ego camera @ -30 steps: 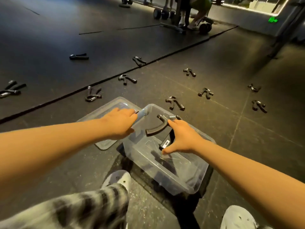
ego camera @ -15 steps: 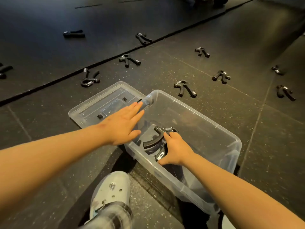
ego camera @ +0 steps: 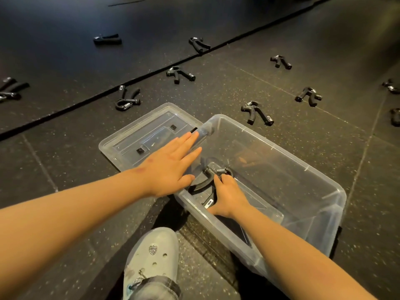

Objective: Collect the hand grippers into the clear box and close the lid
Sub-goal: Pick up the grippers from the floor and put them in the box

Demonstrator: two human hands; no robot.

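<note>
A clear plastic box (ego camera: 303, 169) stands open on the dark floor in front of me. Inside it, near the left wall, my right hand (ego camera: 227, 195) grips a black hand gripper (ego camera: 203, 182) low in the box. My left hand (ego camera: 171, 163) lies flat with straight fingers over the box's left rim. The clear lid (ego camera: 138, 137) lies upside down on the floor, touching the box's left side. Several more black hand grippers lie scattered on the floor beyond, the nearest ones (ego camera: 257, 113) (ego camera: 127, 99) just past the box and lid.
A pale clog (ego camera: 153, 256) on my foot stands close to the box's near left corner. A dark seam (ego camera: 86, 100) between floor mats runs diagonally behind the lid. More grippers sit at the far left (ego camera: 10, 87) and right edge (ego camera: 391, 86).
My right hand has lowered the gripper from above the rim down into the box. My left hand went from gripping the rim to lying flat. The view tilted down.
</note>
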